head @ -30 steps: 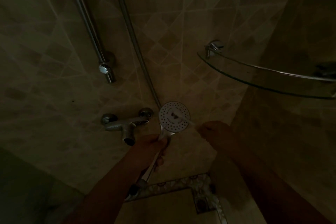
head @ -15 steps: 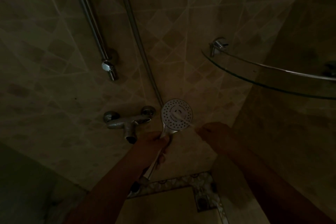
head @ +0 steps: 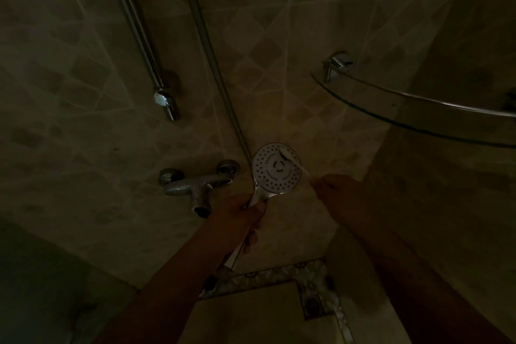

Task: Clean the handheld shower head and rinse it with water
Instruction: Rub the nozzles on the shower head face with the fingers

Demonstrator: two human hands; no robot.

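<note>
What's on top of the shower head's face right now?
A small white brush lies across the shower head, held by the right hand. The left hand covers the handle. No water shows.

Dim shower corner: polished metal, glass, matt tile.

Shower head (head: 276, 169) with pale matt plastic face, dotted with nozzles, on glossy chrome handle. Brush (head: 293, 160) of white plastic, thin and smooth. Mixer tap (head: 195, 186), slide rail (head: 139, 36) and hose (head: 206, 45) in shiny metal. Corner shelf (head: 413, 120) of clear glass with chrome rim. Wall tiles (head: 279, 50) beige, stone-like, low sheen.
</note>
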